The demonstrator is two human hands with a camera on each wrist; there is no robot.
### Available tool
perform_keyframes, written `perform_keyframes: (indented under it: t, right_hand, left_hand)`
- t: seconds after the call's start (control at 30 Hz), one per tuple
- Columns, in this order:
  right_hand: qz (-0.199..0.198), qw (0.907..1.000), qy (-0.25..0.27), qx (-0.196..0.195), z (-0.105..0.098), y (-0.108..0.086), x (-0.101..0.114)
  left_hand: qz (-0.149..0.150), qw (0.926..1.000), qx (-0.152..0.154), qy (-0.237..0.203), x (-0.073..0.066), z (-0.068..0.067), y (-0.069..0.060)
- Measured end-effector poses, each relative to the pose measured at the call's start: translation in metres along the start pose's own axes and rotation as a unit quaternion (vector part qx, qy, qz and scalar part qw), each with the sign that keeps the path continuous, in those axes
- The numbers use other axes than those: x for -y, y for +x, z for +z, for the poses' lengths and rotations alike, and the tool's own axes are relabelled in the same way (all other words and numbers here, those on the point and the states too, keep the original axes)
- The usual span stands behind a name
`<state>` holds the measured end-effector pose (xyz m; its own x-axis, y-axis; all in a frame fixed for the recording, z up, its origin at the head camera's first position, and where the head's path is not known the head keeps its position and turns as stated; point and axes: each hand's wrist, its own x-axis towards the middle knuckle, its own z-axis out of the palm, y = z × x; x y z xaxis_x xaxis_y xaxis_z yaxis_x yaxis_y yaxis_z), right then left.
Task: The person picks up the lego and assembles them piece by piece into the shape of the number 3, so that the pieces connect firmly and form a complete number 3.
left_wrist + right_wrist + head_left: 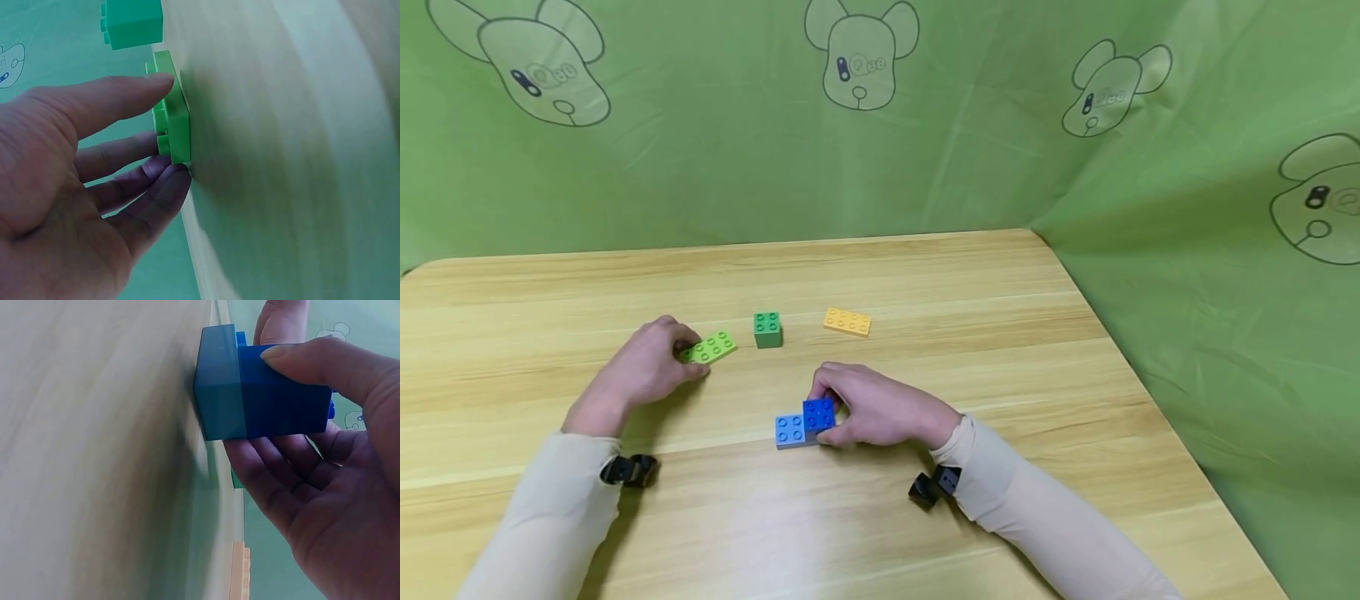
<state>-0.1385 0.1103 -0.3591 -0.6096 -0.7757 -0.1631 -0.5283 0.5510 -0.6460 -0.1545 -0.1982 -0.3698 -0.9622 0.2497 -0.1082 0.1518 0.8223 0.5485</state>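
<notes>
At the left, my left hand (651, 362) pinches a flat lime green toy brick (713, 346) between thumb and fingers. In the left wrist view this brick (180, 128) lies low against the tabletop, its studs facing the palm. My right hand (880, 406) grips a dark blue square brick (818, 412), thumb on one side and fingers on the other. It sits on the right end of a longer light blue brick (790, 431). The right wrist view shows the dark blue brick (284, 400) flush on the light blue one (219, 394), with no visible gap.
A dark green square brick (767, 331) stands just right of the lime brick. Farther right lies a flat orange-yellow brick (847, 322). All rest on a wooden table (970, 283), bordered behind and at right by green printed cloth (715, 167).
</notes>
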Motion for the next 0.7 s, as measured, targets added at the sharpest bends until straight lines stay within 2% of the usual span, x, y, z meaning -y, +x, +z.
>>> perform_keyframes:
  t: [0.4,0.7]
  right_hand:
    - [-0.005,1.0000,0.003,-0.003,-0.0001,-0.0008,-0.0003]
    - [-0.001,1.0000,0.007,-0.004,0.0007,-0.0011,-0.0006]
  left_hand:
    - [0.009,0.9999,-0.007,0.004,-0.0004,0.0016,0.0011]
    - [0.011,0.9999,-0.002,0.005,0.0044,-0.0027,-0.0018]
